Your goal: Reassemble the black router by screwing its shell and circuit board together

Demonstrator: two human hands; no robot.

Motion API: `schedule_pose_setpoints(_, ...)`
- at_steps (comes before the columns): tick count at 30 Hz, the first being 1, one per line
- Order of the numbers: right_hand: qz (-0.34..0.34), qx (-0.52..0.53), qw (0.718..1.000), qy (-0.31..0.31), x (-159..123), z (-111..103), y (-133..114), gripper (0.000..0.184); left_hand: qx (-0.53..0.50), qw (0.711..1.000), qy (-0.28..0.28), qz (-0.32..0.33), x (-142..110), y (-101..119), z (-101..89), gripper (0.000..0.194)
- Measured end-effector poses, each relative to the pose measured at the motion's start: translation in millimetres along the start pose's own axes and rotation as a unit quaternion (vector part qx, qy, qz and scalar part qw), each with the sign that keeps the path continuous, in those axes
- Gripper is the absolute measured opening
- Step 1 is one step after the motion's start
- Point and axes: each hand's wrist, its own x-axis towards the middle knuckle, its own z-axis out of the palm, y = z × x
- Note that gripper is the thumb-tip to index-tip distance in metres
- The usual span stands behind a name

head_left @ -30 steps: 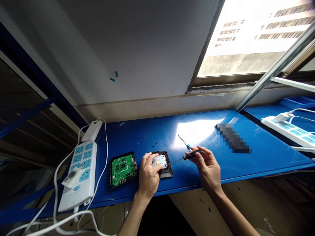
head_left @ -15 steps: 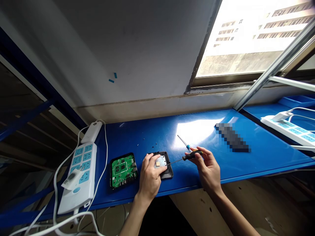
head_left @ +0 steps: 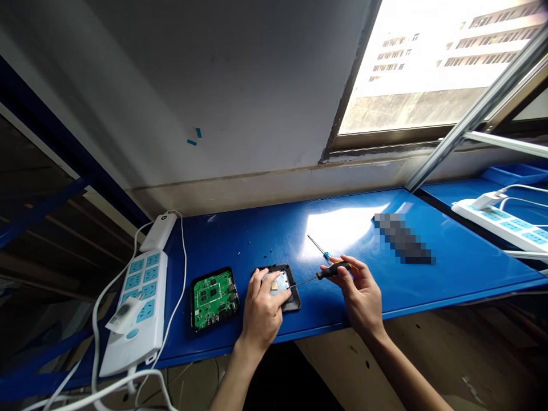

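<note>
My left hand (head_left: 263,305) presses on a black plastic cover (head_left: 294,299) lying on the blue table, fingers bent over its far edge and thumb on the metal plate (head_left: 281,279) inside it. A small tan pad (head_left: 274,286) sits on that plate. My right hand (head_left: 362,294) grips a screwdriver (head_left: 334,270) with a black and yellow handle, held low and slanted. Its tip meets the right side of the plate near my left thumb. To the left lies an open black case with a green circuit board (head_left: 213,297). Part of the cover is hidden under my left hand.
A second screwdriver (head_left: 326,255) with a blue handle lies behind my right hand. Several small screws (head_left: 265,256) are scattered beyond the cover. A white power strip (head_left: 141,308) with cables borders the left side. A pixelated dark object (head_left: 405,240) lies at right.
The view has shifted slightly. Both hands, the cover and the screwdriver keep nearly the same places, with the tip still at the plate.
</note>
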Motion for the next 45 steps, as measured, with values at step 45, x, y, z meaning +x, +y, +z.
schedule_pose_setpoints(45, -0.101, -0.168, 0.954, -0.227, 55.6, 56.5, -40.9, 0.036, 0.058, 0.996, 0.023, 0.057, 1.0, 5.4, 1.6, 0.028)
